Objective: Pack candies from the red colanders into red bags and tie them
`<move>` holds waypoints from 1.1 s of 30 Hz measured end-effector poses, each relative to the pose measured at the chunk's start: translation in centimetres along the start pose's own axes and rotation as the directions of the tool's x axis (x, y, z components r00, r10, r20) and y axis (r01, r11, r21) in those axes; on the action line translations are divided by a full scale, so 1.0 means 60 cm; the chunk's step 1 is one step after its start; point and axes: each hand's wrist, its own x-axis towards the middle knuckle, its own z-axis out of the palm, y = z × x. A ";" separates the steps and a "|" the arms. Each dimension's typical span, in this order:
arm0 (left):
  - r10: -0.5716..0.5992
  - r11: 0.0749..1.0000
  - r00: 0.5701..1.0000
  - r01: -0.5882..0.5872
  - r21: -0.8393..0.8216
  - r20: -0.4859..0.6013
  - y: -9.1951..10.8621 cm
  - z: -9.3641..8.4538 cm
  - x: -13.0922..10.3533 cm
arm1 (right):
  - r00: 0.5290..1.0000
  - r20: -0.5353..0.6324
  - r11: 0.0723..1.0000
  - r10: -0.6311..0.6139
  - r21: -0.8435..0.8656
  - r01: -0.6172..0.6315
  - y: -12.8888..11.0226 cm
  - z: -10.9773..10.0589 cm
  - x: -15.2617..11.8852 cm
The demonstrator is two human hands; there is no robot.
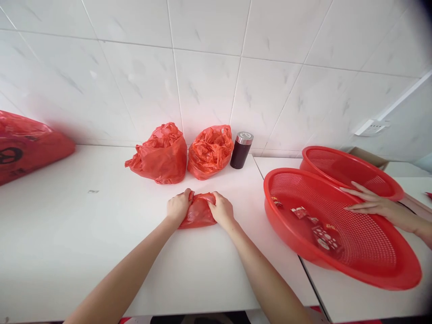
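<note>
A red plastic bag [198,215] lies on the white table between my hands, its top gathered and folded over. My left hand [178,207] grips the bag's upper left edge, fingers curled into the plastic. On the opposite side, my right hand [222,209] is closed on the upper right edge. What the bag contains is hidden. Just behind it stand two fuller red plastic bags, a larger one [162,157] on the left and a rounder one [211,152] with a crumpled top.
A dark tumbler [241,150] with a silver lid stands by the wall. At right, another person's hand [381,207] touches a tilted red basket [364,238] holding several small red packets [324,234]. A second red basket [351,168] sits behind. A large red bag [30,146] lies far left.
</note>
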 end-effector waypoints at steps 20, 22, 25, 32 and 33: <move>-0.292 0.752 0.935 0.095 -0.653 -0.201 -0.087 -0.054 -0.072 | 0.964 -0.235 0.887 0.121 0.462 0.001 0.053 -0.007 -0.004; -0.220 0.805 0.930 0.003 -0.593 -0.294 -0.060 -0.057 -0.074 | 0.969 -0.223 0.836 0.103 0.548 0.037 0.056 -0.006 -0.005; 0.011 0.857 0.963 -0.148 -0.493 -0.270 -0.016 -0.056 -0.067 | 0.979 -0.194 0.751 0.059 0.655 0.085 0.058 -0.006 -0.006; 0.246 0.870 0.956 -0.147 -0.470 0.156 0.004 -0.138 -0.029 | 0.986 -0.156 0.589 0.053 0.803 0.096 0.051 -0.010 -0.011; 0.251 0.868 0.950 -0.134 -0.479 0.188 -0.010 -0.167 -0.029 | 0.989 -0.134 0.567 0.065 0.820 0.074 0.051 -0.010 -0.011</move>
